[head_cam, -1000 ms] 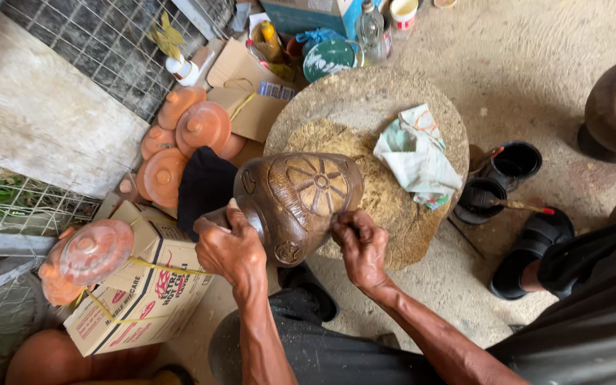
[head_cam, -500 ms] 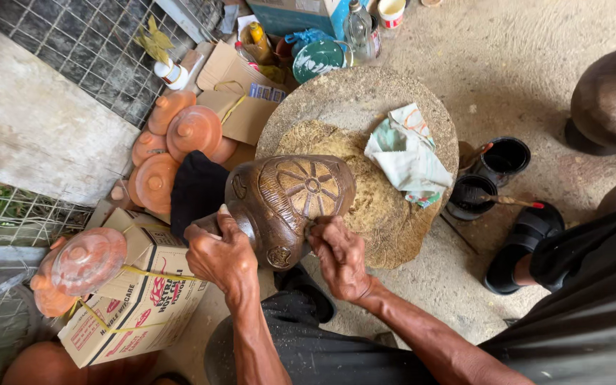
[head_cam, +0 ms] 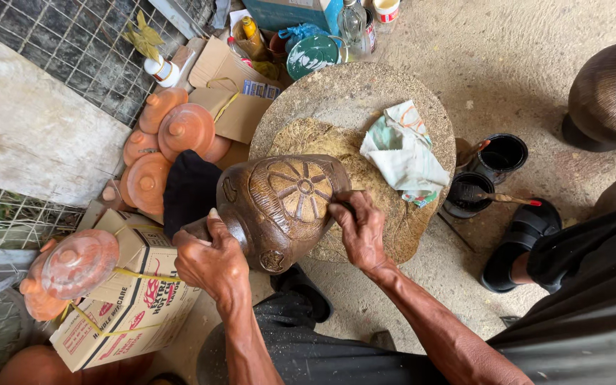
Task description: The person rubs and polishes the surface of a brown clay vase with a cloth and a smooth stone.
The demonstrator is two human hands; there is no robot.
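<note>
A brown clay pot (head_cam: pixel 279 207) with a carved wheel pattern lies on its side at the near edge of a round stone slab (head_cam: pixel 336 93). My left hand (head_cam: pixel 208 260) grips the pot's neck and rim on its left. My right hand (head_cam: pixel 358 228) presses against the pot's right flank, fingers pinched on a small dark tool that is mostly hidden. The pot's black mouth (head_cam: pixel 188 189) faces left.
A pale cloth (head_cam: pixel 402 153) lies on the slab. Two black cups (head_cam: pixel 490 167) and a brush stand to the right, near a sandalled foot (head_cam: pixel 518 246). Orange clay lids (head_cam: pixel 172 135), cardboard boxes (head_cam: pixel 126 299), bottles and a wire fence sit left. A large dark pot (head_cam: pixel 611 93) stands far right.
The view has shifted slightly. My right hand has moved up along the pot's right flank; my left hand keeps its grip on the neck.
</note>
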